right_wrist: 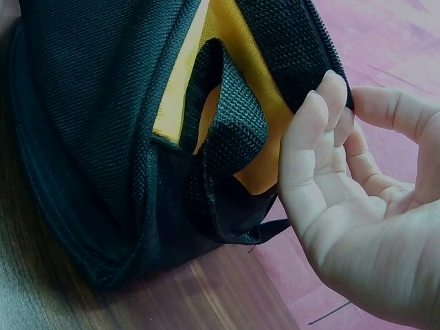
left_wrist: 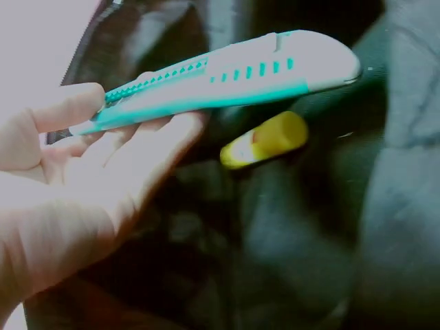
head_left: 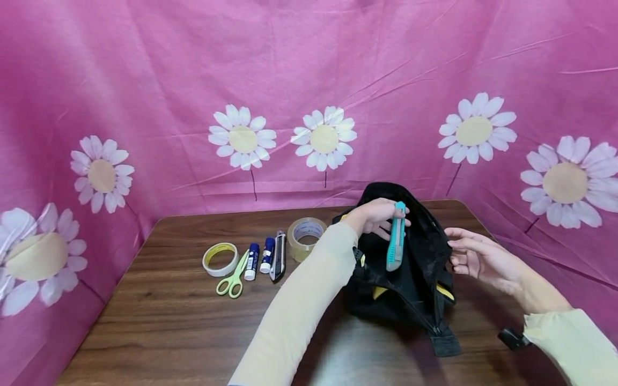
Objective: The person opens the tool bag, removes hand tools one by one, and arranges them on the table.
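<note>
My left hand pinches a teal utility knife by one end, thumb on top and fingers beneath, over the open mouth of a black bag. In the left wrist view, a yellow glue stick lies inside the bag, below the knife. At the bag's right side, my right hand pinches the zippered edge of the opening between thumb and fingers. The right wrist view shows yellow fabric and a black strap loop beside those fingers.
Left of the bag on the wooden table are a white tape roll, green scissors, two glue sticks with blue caps, a black utility knife and a clear tape roll. A pink flowered cloth hangs behind.
</note>
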Demonstrator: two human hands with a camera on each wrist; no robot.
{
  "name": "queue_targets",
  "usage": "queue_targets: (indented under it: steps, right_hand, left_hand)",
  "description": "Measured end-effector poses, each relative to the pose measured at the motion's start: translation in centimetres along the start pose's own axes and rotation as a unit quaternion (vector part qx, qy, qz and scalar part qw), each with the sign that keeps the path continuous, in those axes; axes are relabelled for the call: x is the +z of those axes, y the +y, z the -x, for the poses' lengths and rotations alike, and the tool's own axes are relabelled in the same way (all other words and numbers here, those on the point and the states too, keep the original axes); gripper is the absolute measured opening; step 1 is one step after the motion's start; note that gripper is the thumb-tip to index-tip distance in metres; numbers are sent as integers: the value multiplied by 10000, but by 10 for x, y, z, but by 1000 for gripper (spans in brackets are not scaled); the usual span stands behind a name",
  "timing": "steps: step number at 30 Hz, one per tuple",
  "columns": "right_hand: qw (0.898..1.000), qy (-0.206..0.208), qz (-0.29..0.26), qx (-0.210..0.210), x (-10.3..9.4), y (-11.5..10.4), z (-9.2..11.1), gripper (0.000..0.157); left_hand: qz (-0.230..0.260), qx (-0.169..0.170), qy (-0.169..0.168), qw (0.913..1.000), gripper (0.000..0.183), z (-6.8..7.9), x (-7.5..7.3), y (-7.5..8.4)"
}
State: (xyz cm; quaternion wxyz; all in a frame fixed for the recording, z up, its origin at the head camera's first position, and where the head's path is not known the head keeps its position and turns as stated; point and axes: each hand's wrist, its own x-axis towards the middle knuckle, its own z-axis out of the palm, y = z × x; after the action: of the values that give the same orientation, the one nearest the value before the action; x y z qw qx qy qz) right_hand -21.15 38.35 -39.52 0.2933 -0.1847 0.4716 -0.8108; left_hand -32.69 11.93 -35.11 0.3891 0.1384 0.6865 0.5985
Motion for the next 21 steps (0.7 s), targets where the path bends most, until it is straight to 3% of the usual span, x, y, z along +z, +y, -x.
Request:
queue_targets:
  steps: [6,12,21]
  right_hand:
    - [9998,-181,-77,-38,-2,-2,0,50]
    - [9995,-295,-128,-40,-2,-2,-1,50]
    - [9997,-222,-76,-7,-2,0,-3,51]
  left_hand:
    - [-199,145,-117,9996,28,14,1,28]
    - [-83,335,-213,9992,27,32,-4,46]
    - [611,716,-542,9941,34,70,-37,52]
